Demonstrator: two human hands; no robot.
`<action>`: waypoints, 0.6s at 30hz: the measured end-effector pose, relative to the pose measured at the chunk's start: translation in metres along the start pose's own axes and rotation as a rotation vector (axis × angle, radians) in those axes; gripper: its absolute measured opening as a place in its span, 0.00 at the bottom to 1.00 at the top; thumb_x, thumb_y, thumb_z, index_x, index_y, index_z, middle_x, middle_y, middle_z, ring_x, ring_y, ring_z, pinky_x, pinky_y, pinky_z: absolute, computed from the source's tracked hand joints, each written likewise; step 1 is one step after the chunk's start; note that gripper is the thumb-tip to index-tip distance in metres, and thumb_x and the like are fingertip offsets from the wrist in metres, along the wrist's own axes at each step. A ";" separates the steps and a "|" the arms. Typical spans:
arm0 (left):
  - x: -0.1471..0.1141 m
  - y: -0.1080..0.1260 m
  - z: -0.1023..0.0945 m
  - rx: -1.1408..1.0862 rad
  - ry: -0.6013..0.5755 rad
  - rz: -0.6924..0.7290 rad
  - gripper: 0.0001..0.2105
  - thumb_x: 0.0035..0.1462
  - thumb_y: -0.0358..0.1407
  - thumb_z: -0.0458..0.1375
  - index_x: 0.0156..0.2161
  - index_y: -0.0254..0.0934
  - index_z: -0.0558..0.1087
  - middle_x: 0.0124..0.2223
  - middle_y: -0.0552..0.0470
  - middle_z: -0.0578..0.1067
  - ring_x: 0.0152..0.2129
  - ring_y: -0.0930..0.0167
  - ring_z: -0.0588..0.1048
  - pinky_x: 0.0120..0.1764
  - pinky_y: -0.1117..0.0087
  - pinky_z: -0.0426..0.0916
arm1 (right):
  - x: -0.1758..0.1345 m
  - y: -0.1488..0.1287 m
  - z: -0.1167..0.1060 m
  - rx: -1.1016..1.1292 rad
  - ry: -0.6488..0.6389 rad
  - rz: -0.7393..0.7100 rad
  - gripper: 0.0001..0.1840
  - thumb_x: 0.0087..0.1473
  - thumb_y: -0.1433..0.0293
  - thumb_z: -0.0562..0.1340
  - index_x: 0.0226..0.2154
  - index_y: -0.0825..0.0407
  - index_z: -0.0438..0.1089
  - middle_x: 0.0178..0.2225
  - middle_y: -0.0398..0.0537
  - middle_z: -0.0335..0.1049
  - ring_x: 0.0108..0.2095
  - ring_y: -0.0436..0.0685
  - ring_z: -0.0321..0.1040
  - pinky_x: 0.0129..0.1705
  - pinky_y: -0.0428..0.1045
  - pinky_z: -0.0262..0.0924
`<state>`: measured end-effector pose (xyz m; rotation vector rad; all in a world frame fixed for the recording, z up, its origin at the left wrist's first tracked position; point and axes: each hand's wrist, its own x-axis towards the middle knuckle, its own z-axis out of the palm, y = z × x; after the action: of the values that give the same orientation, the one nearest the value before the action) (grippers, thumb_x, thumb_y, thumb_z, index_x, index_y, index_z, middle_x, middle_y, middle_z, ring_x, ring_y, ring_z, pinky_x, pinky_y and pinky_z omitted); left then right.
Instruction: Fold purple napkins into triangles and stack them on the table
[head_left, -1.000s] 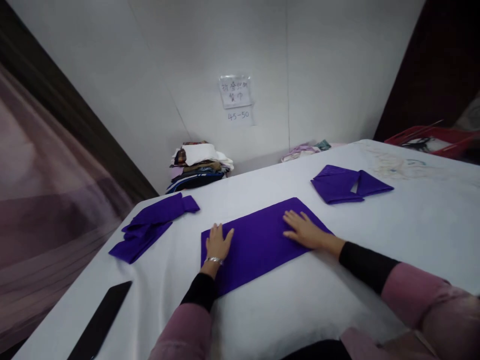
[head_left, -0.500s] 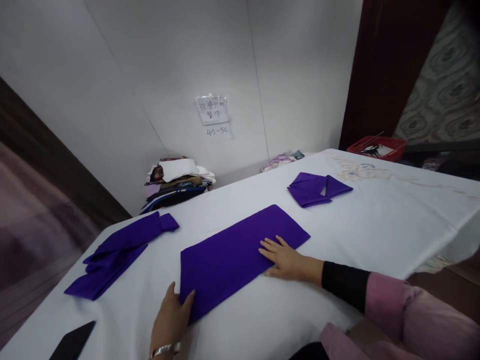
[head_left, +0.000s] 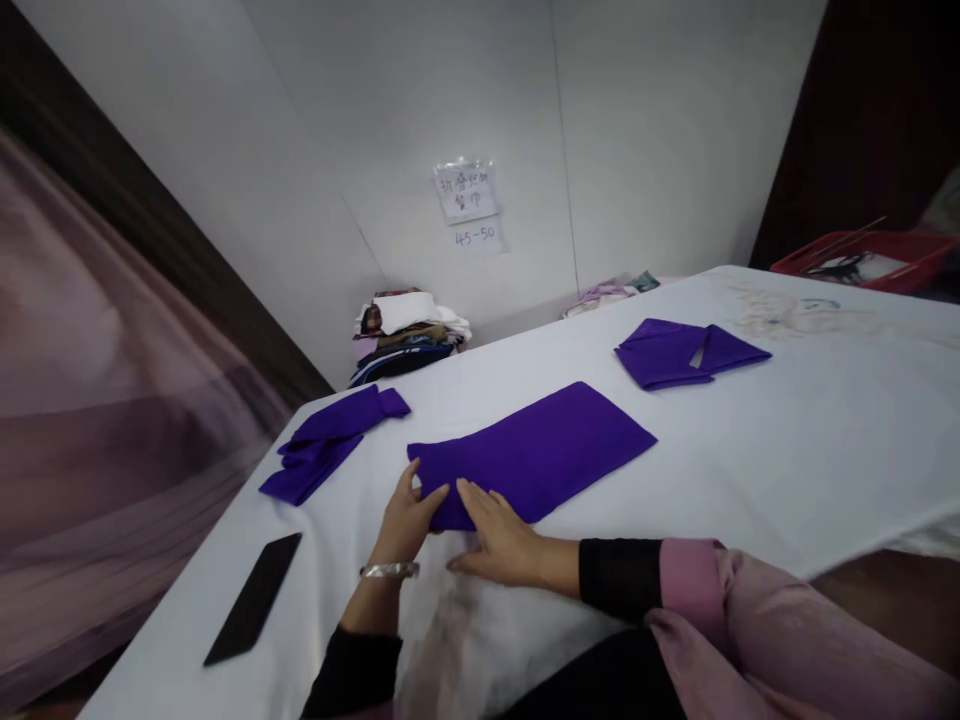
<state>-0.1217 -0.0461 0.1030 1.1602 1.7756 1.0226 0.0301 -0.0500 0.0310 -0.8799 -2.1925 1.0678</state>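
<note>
A purple cloth napkin [head_left: 536,445], folded into a long band, lies slantwise on the white tablecloth [head_left: 720,480]. My left hand [head_left: 409,515], with a silver bracelet at the wrist, grips the band's left end between thumb and fingers, and the cloth bends a little there. My right hand [head_left: 499,535] rests palm down with fingers stretched along the near edge, close beside the left hand. A second purple napkin [head_left: 330,440], folded in layers, lies to the left. Farther back on the right is another purple napkin [head_left: 667,355], folded to a pointed shape.
A flat black slab [head_left: 255,600] lies at the table's left side. Behind the far edge are stacked folded clothes [head_left: 409,335] and a pinkish cloth heap [head_left: 604,295]. A red basket [head_left: 911,255] stands at the back right. Paper signs [head_left: 466,195] hang on the wall.
My right hand has slid left along the napkin to near my left hand. My left hand has taken hold of the left end, which now bends. The view has shifted.
</note>
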 end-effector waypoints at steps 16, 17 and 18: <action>0.000 0.010 0.114 0.264 -0.285 0.580 0.29 0.57 0.39 0.54 0.62 0.40 0.52 0.46 0.48 0.74 0.41 0.68 0.73 0.45 0.64 0.68 | -0.041 0.084 -0.125 1.047 0.974 0.493 0.08 0.51 0.69 0.59 0.37 0.51 0.66 0.38 0.50 0.74 0.41 0.57 0.71 0.42 0.52 0.67; -0.001 0.000 0.119 0.303 -0.297 0.588 0.27 0.57 0.38 0.54 0.61 0.39 0.54 0.47 0.47 0.73 0.43 0.68 0.72 0.46 0.62 0.67 | -0.051 0.090 -0.131 1.069 0.971 0.528 0.08 0.50 0.71 0.58 0.36 0.51 0.66 0.38 0.49 0.74 0.40 0.57 0.71 0.41 0.53 0.68; -0.002 -0.010 0.124 0.339 -0.305 0.611 0.26 0.57 0.37 0.54 0.60 0.39 0.56 0.49 0.46 0.72 0.45 0.67 0.71 0.48 0.61 0.67 | -0.061 0.093 -0.136 1.086 0.952 0.554 0.08 0.50 0.73 0.58 0.36 0.50 0.65 0.38 0.49 0.74 0.40 0.57 0.71 0.41 0.53 0.68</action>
<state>-0.0125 -0.0248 0.0467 2.0351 1.4060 0.8207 0.1940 0.0124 0.0168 -1.0982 -0.4386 1.4118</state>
